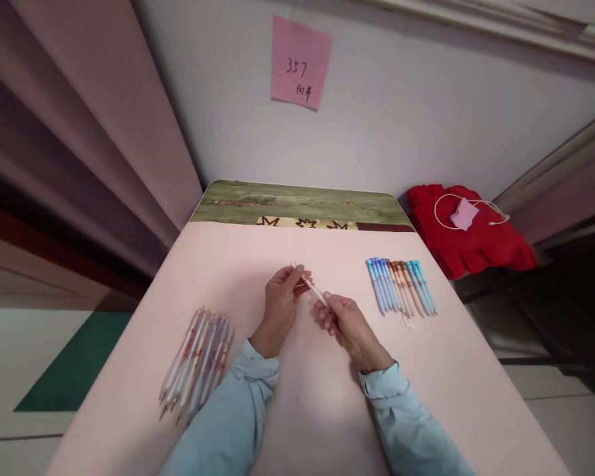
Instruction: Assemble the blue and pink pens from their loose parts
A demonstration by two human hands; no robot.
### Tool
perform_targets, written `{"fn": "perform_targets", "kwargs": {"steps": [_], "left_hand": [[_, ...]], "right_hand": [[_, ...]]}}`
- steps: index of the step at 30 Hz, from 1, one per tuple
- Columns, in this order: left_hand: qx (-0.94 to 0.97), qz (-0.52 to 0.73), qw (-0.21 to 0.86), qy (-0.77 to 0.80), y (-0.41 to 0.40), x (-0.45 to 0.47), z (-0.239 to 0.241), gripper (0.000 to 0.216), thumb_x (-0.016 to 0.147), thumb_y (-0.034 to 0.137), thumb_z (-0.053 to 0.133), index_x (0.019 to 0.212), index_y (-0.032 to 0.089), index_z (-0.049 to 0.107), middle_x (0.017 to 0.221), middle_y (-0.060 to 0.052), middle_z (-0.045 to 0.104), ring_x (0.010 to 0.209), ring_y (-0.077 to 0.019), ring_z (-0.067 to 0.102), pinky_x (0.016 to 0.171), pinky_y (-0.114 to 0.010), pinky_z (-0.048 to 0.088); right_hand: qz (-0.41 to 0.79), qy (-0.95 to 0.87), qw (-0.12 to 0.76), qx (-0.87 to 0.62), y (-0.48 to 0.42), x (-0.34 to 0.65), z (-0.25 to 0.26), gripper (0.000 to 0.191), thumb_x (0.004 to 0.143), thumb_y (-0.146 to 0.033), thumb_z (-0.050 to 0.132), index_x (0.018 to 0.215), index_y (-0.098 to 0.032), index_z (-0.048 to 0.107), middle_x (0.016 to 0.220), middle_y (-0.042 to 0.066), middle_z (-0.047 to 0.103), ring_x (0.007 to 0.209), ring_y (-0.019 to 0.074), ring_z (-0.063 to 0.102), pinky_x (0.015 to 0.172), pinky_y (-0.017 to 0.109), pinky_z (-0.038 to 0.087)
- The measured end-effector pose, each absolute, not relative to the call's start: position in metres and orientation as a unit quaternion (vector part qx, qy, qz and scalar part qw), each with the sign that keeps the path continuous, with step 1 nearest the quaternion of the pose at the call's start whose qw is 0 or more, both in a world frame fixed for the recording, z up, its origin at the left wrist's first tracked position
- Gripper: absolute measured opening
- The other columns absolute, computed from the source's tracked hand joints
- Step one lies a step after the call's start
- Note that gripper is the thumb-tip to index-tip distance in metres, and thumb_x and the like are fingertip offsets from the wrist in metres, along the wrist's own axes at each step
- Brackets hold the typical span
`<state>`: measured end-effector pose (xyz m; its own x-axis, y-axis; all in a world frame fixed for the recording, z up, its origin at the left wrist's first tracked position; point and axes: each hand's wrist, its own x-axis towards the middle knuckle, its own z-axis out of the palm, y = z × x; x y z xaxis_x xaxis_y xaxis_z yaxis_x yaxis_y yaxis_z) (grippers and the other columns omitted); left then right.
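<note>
Head | left fingers (pixel 299 272), right fingers (pixel 330 322): clamped on slim, straight pen (pixel 315 289) | smooth tabletop (pixel 322 416)

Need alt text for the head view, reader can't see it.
A person's left hand and right hand hold a slim pale pen between them over a pale pink table. Pale pens lie bunched on the left; a row of blue and brown pens lies on the right. A pink note is on the wall behind.
</note>
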<state>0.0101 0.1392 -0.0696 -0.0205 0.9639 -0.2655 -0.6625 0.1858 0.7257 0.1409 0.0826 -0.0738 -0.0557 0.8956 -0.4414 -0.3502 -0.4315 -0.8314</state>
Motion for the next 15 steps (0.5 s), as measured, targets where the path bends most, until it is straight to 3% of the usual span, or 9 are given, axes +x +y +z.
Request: {"fn": "perform_targets", "kwargs": {"steps": [5,9,12,15], "left_hand": [[0.197,0.614,0.662,0.381,0.1400,0.0100,-0.0731,0.025,0.067,0.029,0.084,0.075,0.014,0.065,0.074,-0.004,0.070,0.067,-0.0125,0.063,0.068,-0.028,0.052],[0.203,0.611,0.664,0.381,0.1399,0.0100,-0.0724,0.025,0.068,0.029,0.084,0.075,0.014,0.065,0.074,-0.004,0.070,0.068,-0.0128,0.063,0.067,-0.027,0.052],[0.200,0.610,0.667,0.378,0.1394,0.0103,-0.0712,0.025,0.068,0.028,0.084,0.075,0.014,0.064,0.073,-0.004,0.070,0.067,-0.0124,0.063,0.067,-0.026,0.051],[0.201,0.614,0.663,0.377,0.1390,0.0108,-0.0711,0.025,0.068,0.028,0.083,0.074,0.014,0.064,0.073,-0.004,0.070,0.066,-0.0119,0.063,0.066,-0.026,0.051]], "right_hand": [[0.657,-0.276,0.503,-0.488,0.0830,0.1397,-0.0734,0.045,0.057,-0.042,0.091,0.080,-0.017,0.063,0.059,-0.004,0.060,0.046,0.0046,0.050,0.044,0.014,0.041],[0.679,-0.257,0.481,-0.491,0.0816,0.1393,-0.0704,0.052,0.070,-0.061,0.077,0.094,-0.015,0.067,0.057,-0.005,0.057,0.042,0.0049,0.046,0.036,0.014,0.032],[0.686,-0.257,0.460,-0.502,0.0814,0.1398,-0.0719,0.057,0.074,-0.067,0.069,0.084,-0.011,0.069,0.052,-0.004,0.052,0.037,0.0039,0.040,0.032,0.015,0.024],[0.665,-0.279,0.470,-0.508,0.0823,0.1397,-0.0747,0.047,0.069,-0.057,0.079,0.078,-0.012,0.067,0.058,-0.001,0.060,0.042,0.0043,0.046,0.035,0.015,0.030]]}}
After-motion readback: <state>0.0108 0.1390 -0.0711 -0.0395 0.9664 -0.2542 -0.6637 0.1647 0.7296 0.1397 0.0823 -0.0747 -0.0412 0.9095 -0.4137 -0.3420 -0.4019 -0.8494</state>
